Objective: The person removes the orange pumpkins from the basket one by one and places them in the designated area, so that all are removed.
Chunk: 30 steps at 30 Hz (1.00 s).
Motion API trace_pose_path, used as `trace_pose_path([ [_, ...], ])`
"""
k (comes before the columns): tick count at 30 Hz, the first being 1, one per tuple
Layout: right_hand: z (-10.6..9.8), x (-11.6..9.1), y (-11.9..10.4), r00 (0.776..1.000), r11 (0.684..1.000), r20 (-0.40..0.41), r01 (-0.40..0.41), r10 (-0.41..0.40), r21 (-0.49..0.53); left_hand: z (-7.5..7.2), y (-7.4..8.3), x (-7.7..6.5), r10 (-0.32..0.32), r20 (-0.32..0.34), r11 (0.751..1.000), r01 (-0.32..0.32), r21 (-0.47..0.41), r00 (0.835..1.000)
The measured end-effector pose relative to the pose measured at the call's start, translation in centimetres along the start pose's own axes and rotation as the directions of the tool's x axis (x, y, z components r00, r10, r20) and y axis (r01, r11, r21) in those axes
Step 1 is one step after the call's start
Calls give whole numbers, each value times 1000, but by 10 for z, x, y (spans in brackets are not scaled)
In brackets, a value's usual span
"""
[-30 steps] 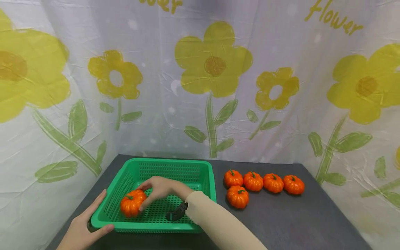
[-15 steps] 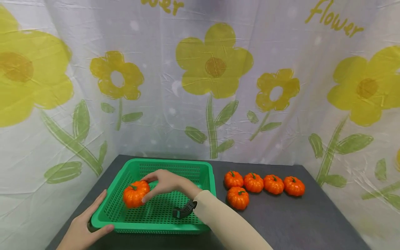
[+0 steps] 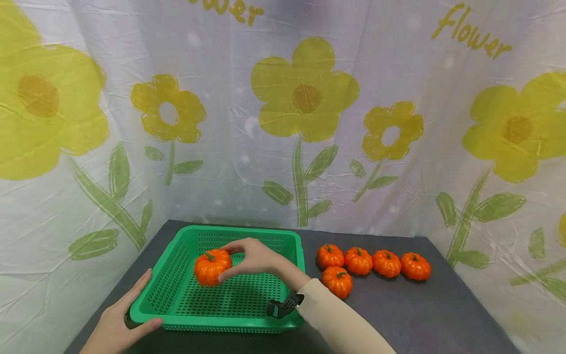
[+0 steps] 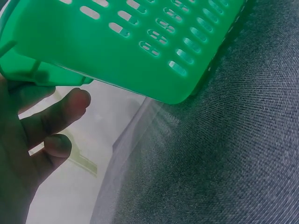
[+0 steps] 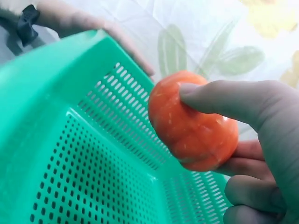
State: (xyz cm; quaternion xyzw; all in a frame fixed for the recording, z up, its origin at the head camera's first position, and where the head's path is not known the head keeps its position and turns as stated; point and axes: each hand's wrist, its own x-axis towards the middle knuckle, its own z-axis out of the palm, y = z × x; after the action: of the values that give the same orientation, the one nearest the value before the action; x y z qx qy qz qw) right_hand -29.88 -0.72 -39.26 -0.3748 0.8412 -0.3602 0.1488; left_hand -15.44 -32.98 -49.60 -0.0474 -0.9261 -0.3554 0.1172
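A small orange pumpkin with a green stem hangs above the floor of a green plastic basket. My right hand pinches it from its right side. In the right wrist view the thumb lies across the pumpkin, with fingers behind and below it. My left hand holds the basket's near left corner, thumb along the front and fingers along the left side. In the left wrist view some left fingers are bent beneath the basket rim.
To the basket's right, several pumpkins stand in a row on the dark grey table. One more pumpkin sits in front of the row's left end. A white curtain with printed yellow flowers surrounds the table.
My right hand has lifted the pumpkin from the basket's left part and carried it up and to the right. The left hand has stayed at the corner.
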Motion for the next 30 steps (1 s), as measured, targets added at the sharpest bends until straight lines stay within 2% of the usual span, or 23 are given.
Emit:
trace_pose_path([
  [6, -5, -22, 5, 997, 999, -63, 41, -40, 12, -1, -1, 1, -10, 21, 1000, 10, 0, 1000],
  [22, -14, -78, 14, 979, 989, -204, 29, 1, 146, 0, -2, 1, -2, 28, 1000, 3, -13, 1000],
  [30, -23, -113, 28, 961, 981, -272, 5, 49, 194, -5, 1, 3, -36, 66, 999, 37, -4, 997],
])
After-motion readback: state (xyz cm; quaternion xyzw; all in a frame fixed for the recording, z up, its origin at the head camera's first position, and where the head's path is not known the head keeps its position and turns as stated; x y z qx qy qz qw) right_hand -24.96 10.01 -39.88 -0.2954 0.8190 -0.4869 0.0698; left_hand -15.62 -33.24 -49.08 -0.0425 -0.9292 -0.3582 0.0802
